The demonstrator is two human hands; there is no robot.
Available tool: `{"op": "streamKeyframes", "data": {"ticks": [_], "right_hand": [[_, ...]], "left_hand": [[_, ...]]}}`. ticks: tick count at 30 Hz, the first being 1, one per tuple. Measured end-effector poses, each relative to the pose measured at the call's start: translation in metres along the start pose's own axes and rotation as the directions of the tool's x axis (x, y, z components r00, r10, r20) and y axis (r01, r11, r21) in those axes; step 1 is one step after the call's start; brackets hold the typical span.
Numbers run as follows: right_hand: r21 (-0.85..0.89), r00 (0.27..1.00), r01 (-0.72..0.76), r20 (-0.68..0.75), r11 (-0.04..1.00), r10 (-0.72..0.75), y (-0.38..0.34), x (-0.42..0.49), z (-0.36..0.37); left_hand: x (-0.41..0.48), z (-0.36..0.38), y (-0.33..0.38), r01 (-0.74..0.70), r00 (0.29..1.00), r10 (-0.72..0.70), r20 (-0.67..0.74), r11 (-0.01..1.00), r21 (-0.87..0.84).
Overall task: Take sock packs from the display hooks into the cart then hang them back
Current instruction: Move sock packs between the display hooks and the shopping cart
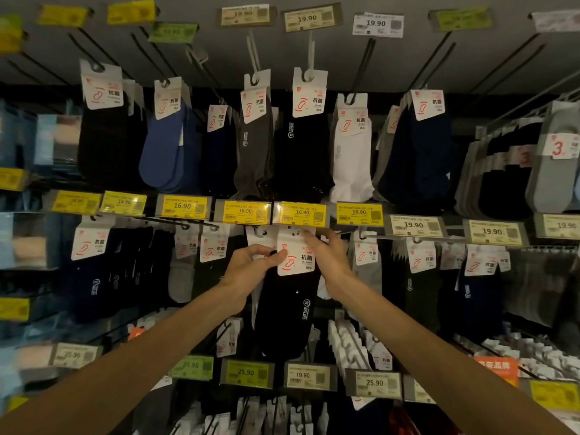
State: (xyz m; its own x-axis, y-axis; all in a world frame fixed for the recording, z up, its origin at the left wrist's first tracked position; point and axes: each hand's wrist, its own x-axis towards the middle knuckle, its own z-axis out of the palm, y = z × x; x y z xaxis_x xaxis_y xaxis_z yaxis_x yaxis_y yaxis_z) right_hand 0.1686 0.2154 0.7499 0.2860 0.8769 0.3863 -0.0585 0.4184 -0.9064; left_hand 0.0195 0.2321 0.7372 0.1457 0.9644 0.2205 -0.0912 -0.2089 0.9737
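The left hand (248, 265) pinches the left edge of the white card (296, 262) on a black sock pack (285, 312), thumb on the front and fingers curled behind. The right hand (329, 259) lays nearly straight fingers on the card's upper right corner. The sock pack is in the middle row, its top tucked just under a yellow price tag (301, 213) reading 16.90; whether it sits on a hook cannot be told. Other packs crowd both sides, a grey pack (367, 271) just beside the right wrist, leaving little room sideways. The card reads 抗菌, the sock COTTON. Below, a lower tag (309, 376) says 19.90.
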Motion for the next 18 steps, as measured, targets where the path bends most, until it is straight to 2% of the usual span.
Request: {"op": "streamKeyframes", "data": {"ticks": [4,7,10,13,15,18], "right_hand": [[-0.156,0.988,0.139,0.086,0.978,-0.127,0.029,-0.017,-0.018],[-0.134,0.978,0.204,0.078,0.97,-0.195,0.038,-0.012,-0.022],[-0.171,0.973,0.229,0.043,0.958,-0.225,0.042,0.002,-0.021],[-0.278,0.962,0.267,0.017,0.923,-0.273,0.052,0.02,-0.019],[-0.376,0.953,0.283,0.01,0.883,-0.301,0.059,0.032,-0.017],[-0.513,0.957,0.245,-0.009,0.823,-0.291,0.068,0.051,-0.012]], "left_hand": [[0.005,-0.003,-0.008,-0.051,0.999,0.051,-0.015,0.999,0.003],[0.01,0.0,-0.015,-0.115,0.99,0.119,-0.07,0.992,0.059],[0.015,-0.001,-0.021,-0.196,0.954,0.239,-0.182,0.954,0.226],[0.022,-0.008,-0.03,-0.207,0.914,0.317,-0.254,0.901,0.381],[0.03,-0.014,-0.037,-0.221,0.905,0.343,-0.252,0.885,0.411],[0.042,-0.021,-0.044,-0.2,0.92,0.309,-0.241,0.899,0.391]]}}
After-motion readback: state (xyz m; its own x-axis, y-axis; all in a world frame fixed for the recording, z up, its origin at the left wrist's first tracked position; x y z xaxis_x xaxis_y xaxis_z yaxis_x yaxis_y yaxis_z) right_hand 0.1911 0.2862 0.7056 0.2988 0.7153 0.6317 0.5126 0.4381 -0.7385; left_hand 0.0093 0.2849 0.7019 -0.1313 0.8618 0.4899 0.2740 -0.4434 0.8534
